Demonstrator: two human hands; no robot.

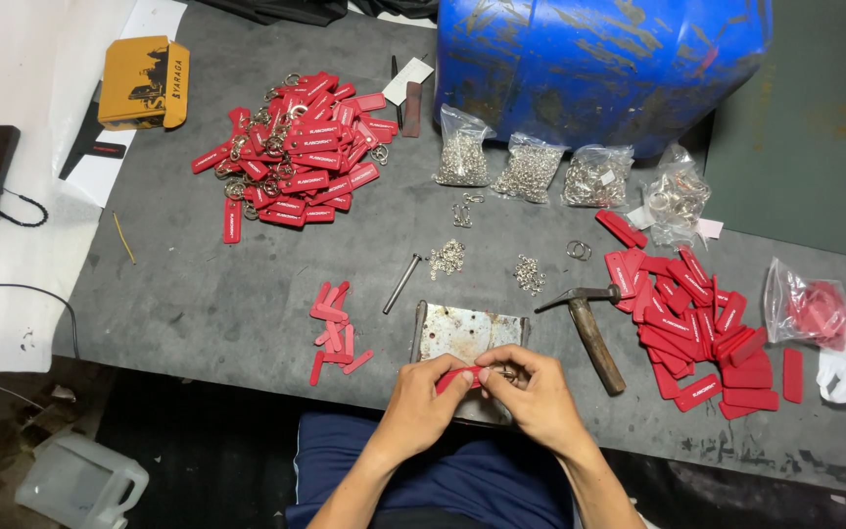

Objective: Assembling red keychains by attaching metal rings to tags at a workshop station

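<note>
Two hands (482, 392), one red tag (454, 378), four bags (531, 168)

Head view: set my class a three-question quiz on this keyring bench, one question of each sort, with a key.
1. True or false: the hammer lies left of the metal plate.
2. Both hands pinch which item? A) red tag B) steel pin C) bag
3. Fill in: the tags with rings lie in the far ____ pile.

Key: 1 false, it lies right. 2 A, left hand and right hand pinch a red tag. 3 left.
</note>
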